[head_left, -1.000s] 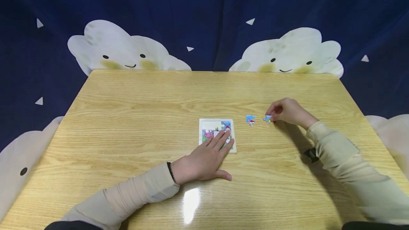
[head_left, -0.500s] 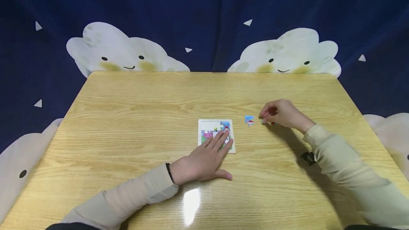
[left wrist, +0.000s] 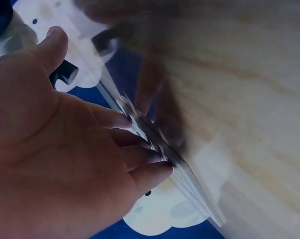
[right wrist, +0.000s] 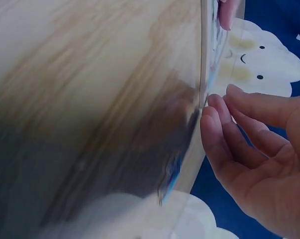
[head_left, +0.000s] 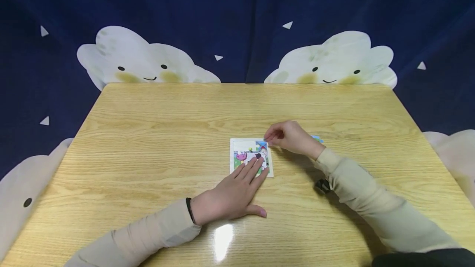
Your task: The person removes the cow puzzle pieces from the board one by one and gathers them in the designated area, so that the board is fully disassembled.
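A small square jigsaw puzzle (head_left: 241, 158) with a cow picture lies on the table; its upper left part shows blank white. My left hand (head_left: 231, 195) rests on its lower part, fingers straight, thumb out to the side. In the left wrist view, the left hand's fingertips (left wrist: 159, 172) press along the puzzle board. At the board's upper right corner, my right hand (head_left: 291, 137) pinches a puzzle piece, mostly hidden by the fingers. Thumb and fingertips are close together in the right wrist view. Another blue puzzle piece (head_left: 317, 138) lies on the table, partly covered by the right hand.
The wooden table (head_left: 156, 122) reaches back to a dark blue curtain (head_left: 237, 19) printed with smiling clouds. A dark device (head_left: 323, 185) is worn at the right wrist. Light reflects off the tabletop near the front.
My right hand has moved left from the loose pieces to the puzzle board's corner. The left loose piece no longer shows on the table. My left hand has slid slightly toward me.
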{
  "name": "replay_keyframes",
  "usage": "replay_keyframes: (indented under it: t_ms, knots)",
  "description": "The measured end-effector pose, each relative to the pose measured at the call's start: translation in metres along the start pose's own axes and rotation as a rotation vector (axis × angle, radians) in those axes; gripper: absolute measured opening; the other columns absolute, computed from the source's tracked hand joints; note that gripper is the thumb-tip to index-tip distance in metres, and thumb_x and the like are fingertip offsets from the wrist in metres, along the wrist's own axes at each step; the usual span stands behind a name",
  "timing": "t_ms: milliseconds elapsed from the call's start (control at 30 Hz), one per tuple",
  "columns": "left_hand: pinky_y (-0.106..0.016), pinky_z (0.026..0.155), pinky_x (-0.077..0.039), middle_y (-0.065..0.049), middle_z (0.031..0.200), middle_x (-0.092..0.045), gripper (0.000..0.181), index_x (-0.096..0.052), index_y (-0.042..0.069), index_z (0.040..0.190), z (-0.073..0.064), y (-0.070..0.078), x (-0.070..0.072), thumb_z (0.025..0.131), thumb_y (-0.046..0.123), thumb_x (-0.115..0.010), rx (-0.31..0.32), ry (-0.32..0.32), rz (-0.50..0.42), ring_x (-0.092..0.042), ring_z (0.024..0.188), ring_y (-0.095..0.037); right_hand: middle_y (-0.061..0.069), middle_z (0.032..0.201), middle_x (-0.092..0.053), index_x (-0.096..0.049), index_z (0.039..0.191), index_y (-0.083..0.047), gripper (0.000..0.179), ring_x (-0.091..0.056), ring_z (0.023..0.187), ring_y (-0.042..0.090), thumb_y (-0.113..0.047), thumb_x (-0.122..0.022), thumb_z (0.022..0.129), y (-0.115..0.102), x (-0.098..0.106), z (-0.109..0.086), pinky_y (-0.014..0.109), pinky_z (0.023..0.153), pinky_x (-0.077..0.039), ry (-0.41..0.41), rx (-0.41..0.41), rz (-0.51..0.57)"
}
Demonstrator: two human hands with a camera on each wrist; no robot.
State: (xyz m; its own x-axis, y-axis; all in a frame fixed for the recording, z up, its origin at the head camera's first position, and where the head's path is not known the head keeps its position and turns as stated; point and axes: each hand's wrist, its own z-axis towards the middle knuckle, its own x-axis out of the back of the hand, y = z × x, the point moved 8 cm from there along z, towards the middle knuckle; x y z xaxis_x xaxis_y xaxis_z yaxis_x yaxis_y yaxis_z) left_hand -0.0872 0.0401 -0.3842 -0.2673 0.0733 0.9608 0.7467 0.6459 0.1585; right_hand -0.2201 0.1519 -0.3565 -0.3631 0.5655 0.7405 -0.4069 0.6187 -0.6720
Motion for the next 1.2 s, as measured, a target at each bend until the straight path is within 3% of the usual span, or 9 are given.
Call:
replay_keyframes:
  t_ms: [367, 467, 767, 967, 1200]
  knots:
    - [-0.041, 0.118, -0.015, -0.022, 0.162, -0.004, 0.097, -0.015, 0.003, 0.157, -0.002, 0.000, 0.002, 0.091, 0.067, -0.046, -0.004, 0.003, 0.007, -0.005, 0.149, -0.032, 0.002, 0.079, -0.070, -0.073, 0.087, -0.002, 0.007, -0.063, 0.072, 0.012, 0.003, -0.071, 0.084, -0.011, -0.008, 0.015, 0.030, 0.068, -0.052, -0.004, 0.029, -0.086]
    - [-0.042, 0.118, -0.016, -0.023, 0.161, -0.005, 0.098, -0.016, 0.002, 0.156, -0.002, 0.000, 0.004, 0.091, 0.067, -0.048, -0.008, 0.006, -0.005, -0.006, 0.149, -0.033, 0.001, 0.076, -0.069, -0.073, 0.085, -0.004, 0.006, -0.062, 0.069, 0.010, 0.002, -0.072, 0.083, -0.009, -0.009, 0.018, 0.029, 0.067, -0.052, -0.010, 0.005, -0.095]
    - [-0.041, 0.118, -0.016, -0.022, 0.162, -0.004, 0.099, -0.015, 0.003, 0.157, -0.001, 0.001, 0.003, 0.090, 0.068, -0.048, -0.001, -0.011, 0.011, -0.005, 0.149, -0.033, 0.004, 0.076, -0.069, -0.073, 0.087, -0.002, 0.007, -0.062, 0.068, 0.014, 0.003, -0.075, 0.082, -0.002, -0.006, 0.019, 0.025, 0.063, -0.050, -0.032, -0.067, -0.002]
    - [-0.040, 0.119, -0.014, -0.020, 0.162, -0.001, 0.101, -0.011, 0.005, 0.157, -0.001, 0.001, 0.000, 0.089, 0.072, -0.043, 0.015, -0.033, 0.071, -0.002, 0.149, -0.031, 0.004, 0.077, -0.070, -0.073, 0.090, 0.000, 0.012, -0.063, 0.068, 0.014, 0.003, -0.078, 0.080, -0.004, -0.008, 0.016, 0.023, 0.061, -0.049, -0.029, -0.070, 0.050]
    - [-0.039, 0.118, -0.014, -0.019, 0.162, -0.001, 0.101, -0.011, 0.006, 0.158, -0.001, 0.001, -0.001, 0.089, 0.072, -0.043, 0.024, -0.045, 0.077, -0.002, 0.149, -0.030, 0.002, 0.076, -0.069, -0.072, 0.089, -0.001, 0.010, -0.063, 0.067, 0.014, 0.001, -0.078, 0.081, -0.005, -0.012, 0.013, 0.024, 0.061, -0.050, -0.037, -0.040, 0.069]
